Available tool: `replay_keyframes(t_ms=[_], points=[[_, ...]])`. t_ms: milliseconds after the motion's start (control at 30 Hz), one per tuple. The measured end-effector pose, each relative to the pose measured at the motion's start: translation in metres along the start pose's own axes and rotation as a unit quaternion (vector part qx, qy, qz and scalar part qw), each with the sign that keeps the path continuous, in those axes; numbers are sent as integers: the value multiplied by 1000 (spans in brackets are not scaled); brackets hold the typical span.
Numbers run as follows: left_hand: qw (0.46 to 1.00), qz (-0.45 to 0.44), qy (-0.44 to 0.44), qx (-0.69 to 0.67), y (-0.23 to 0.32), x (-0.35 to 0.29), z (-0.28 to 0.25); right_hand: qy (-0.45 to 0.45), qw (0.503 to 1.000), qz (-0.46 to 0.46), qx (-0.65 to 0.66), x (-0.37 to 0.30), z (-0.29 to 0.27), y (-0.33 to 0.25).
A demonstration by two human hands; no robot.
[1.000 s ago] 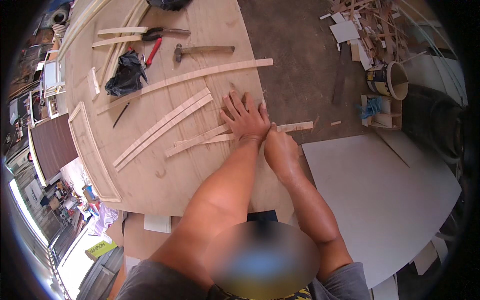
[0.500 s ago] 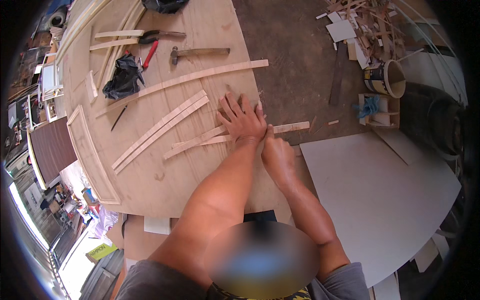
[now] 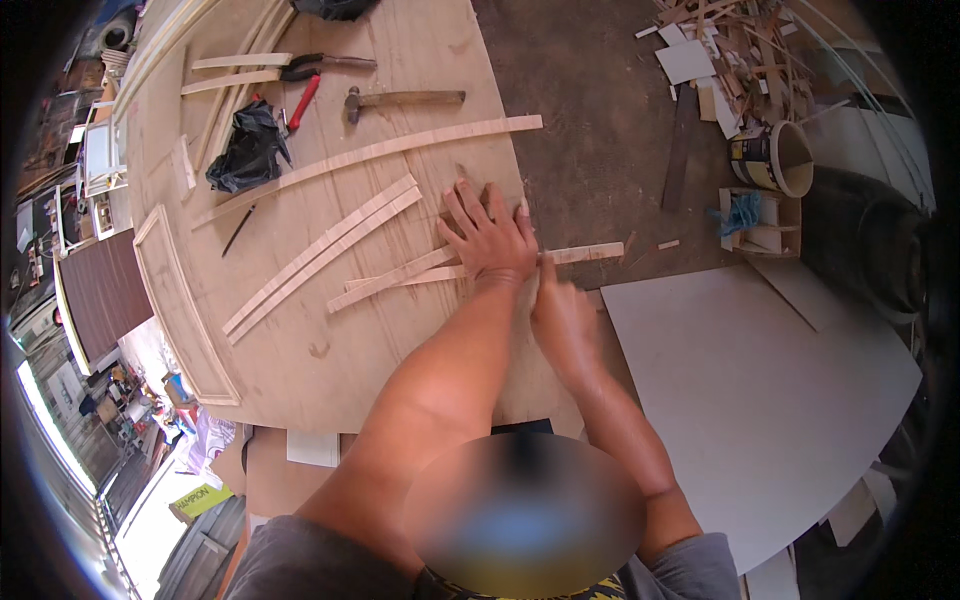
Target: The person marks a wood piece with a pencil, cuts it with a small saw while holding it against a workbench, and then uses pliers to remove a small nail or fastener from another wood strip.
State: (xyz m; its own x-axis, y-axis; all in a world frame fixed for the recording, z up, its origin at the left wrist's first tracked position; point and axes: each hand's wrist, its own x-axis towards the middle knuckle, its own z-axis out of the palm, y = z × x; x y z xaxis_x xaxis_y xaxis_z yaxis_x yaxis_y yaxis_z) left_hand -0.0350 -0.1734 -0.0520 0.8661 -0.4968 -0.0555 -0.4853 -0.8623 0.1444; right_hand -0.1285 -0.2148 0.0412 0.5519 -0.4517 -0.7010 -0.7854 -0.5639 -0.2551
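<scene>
Head | left hand (image 3: 492,238) splayed over slim wooden strips (image 3: 395,278) | grainy wooden tabletop (image 3: 290,375)

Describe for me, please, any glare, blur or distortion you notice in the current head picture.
In the head view, bright patches at lower left are blown out; the right hand looks smeared, probably by motion, while the left hand is clearer; a blurred oval covers the bottom centre; the white panel's outer edge bows, and the corners darken to black.

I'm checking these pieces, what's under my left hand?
Two thin wooden strips run beneath your left hand from its left, and a strip end shows on its right. The stretch between is covered, so whether they connect can't be seen.
</scene>
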Motion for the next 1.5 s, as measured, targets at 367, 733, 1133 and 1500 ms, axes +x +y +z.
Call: replay_keyframes(t_ms=[367,733,1133,1500], points=[[1000,-2,-1,4,0,5,-1,3,1000,9,26,5,-14,-8],[1000,-7,-13,-8,-4,4,1,6,1000,11,22,-19,-3,-5],[999,14,36,-3,2,4,0,22,1000,1,20,5,6,1],[1000,5,16,-17,-3,0,1,154,988,-5,-31,-75,18,8]])
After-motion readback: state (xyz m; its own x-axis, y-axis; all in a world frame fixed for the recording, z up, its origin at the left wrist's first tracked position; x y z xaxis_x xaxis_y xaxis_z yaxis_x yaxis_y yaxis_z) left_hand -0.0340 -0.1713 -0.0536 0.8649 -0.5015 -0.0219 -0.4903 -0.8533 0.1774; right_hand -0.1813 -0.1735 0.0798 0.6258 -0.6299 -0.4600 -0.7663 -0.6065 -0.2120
